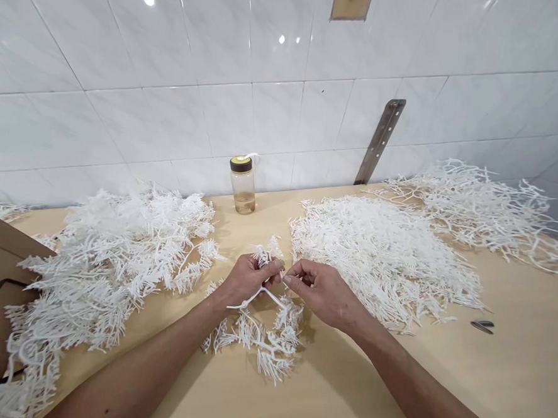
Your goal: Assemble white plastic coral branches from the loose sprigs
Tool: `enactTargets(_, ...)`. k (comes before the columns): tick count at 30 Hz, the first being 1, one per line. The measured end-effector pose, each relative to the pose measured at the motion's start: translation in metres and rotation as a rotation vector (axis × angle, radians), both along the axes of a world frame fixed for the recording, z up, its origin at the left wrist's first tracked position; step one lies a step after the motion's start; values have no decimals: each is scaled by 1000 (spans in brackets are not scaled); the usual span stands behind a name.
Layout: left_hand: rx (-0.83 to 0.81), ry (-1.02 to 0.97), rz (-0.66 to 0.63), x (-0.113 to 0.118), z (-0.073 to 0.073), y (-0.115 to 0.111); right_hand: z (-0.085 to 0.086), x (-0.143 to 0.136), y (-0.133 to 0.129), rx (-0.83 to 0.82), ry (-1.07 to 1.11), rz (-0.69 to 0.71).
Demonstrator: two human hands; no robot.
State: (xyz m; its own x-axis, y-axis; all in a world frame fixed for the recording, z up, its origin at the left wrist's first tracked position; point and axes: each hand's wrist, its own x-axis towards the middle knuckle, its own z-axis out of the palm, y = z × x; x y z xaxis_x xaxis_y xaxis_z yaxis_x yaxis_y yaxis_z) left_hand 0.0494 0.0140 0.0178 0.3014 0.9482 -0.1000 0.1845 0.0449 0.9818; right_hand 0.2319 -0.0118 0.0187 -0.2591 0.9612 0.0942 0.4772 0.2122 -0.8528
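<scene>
Nearest, between two bare forearms, a white plastic-looking branch [270, 346] hangs or rests just above a pale wood-toned table [509, 374], several of its forks tipped with feathery tufts and at least one arm bare, so it looks partly filled. The left hand [245, 276] is closed around the branch's upper part, thumb pressed on its fingers. The right hand [324, 290], fingers curled, pinches thumb to forefinger on a thin white bit [282, 276], too small to tell whether it is loose or part of the branch. On the left, beside a brown box-like panel [3, 242], lies a big heap of tufted branches [129, 250], which seem to be done. On the right, past a small dark object [482, 326], a broad heap of loose white sprigs [380, 259] and, behind it, a tangle of mostly bare stems [487, 206] suggest plenty is left. Between the heaps, toward the back, stands a clear bottle [243, 185] with a dark-and-yellow lid and a little amber liquid. Beyond rises a glossy wall of pale marbled tiles [147, 125], bearing a slotted metal bracket [381, 139] and a brownish plate [352, 2] at the top edge.
</scene>
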Motion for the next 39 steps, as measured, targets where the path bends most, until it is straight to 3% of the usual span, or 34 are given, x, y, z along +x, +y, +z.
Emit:
enactTargets(6, -4, -36, -41, 0, 1, -2, 2, -6, 0, -43, 41, -97)
enactTargets(11, 48, 2, 53, 1, -4, -2, 0, -7, -2, -71, 36, -85)
enactTargets(17, 93, 16, 32, 4, -9, -5, -9, -6, 0, -218, 79, -69)
enactTargets(26, 129, 66, 19, 3, -9, -4, -12, -7, 1, 129, -186, -52)
enactTargets(39, 116, 61, 24, 2, -7, -2, -11, -6, 2, 1, -48, -7)
